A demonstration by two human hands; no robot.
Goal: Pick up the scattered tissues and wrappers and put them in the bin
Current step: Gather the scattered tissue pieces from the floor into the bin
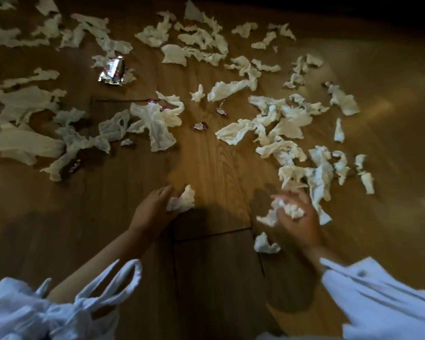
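Observation:
Several crumpled white tissues lie scattered over a wooden floor (206,155). My left hand (152,212) grips one crumpled tissue (182,200) low at the centre. My right hand (299,217), blurred by motion, is closed around a bunch of tissues (285,208). One loose tissue (265,244) lies just below the right hand. A silver foil wrapper (112,71) sits at the upper left. Small red-and-white candy wrappers lie mid-floor, one (199,125) in the middle and another (221,109) just behind it. No bin is in view.
A white plastic bag (59,310) with loop handles hangs over my left forearm at the bottom left. White sleeves fill the lower corners. A dense cluster of tissues (280,123) lies to the right, and long tissue strips (22,104) cover the left.

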